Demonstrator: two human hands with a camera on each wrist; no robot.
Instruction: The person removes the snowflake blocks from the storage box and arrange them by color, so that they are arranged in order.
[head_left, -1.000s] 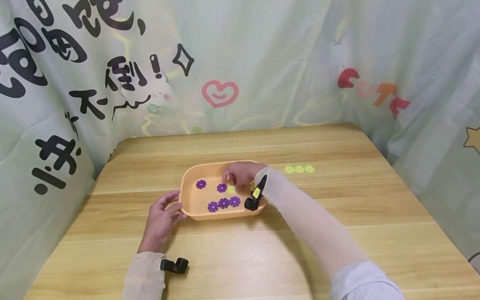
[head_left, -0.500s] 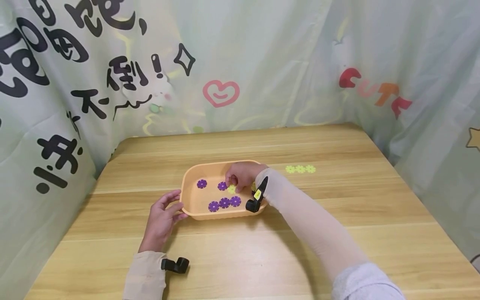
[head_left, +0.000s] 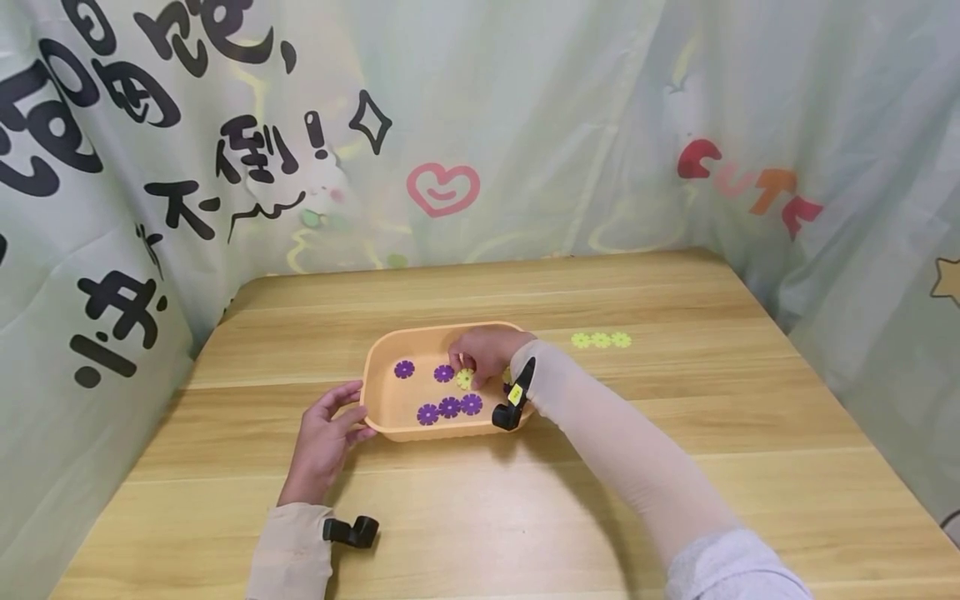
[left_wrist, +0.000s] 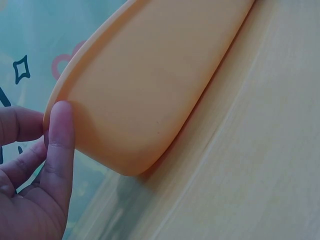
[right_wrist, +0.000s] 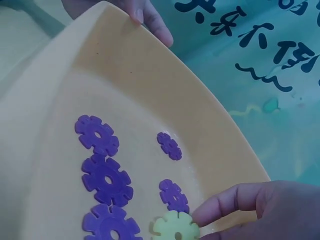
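An orange plastic tray [head_left: 405, 429] stands on the table, its left end gripped by my left hand [head_left: 322, 437]. In the left wrist view the thumb [left_wrist: 61, 125] lies on the outer wall and the fingers curl behind the rim. My right hand [head_left: 486, 348] reaches into the tray and pinches a yellow snowflake disc [right_wrist: 172, 225] between thumb and index finger. That disc meets the edge of a purple snowflake disc [right_wrist: 173, 195]. Another purple disc [head_left: 404, 369] lies alone farther left, and a row of three purple discs [head_left: 449, 407] lies along the near side.
On the wooden table [head_left: 675, 367], right of the tray, lies a row of three joined yellow discs [head_left: 601, 340]. More discs [head_left: 507, 379] show partly behind the right wrist, inside the tray. A printed curtain [head_left: 540, 125] hangs around the table's back and sides.
My right hand has moved slightly, and more of the yellow disc shows beside the purple one. The left hand keeps its place on the tray.
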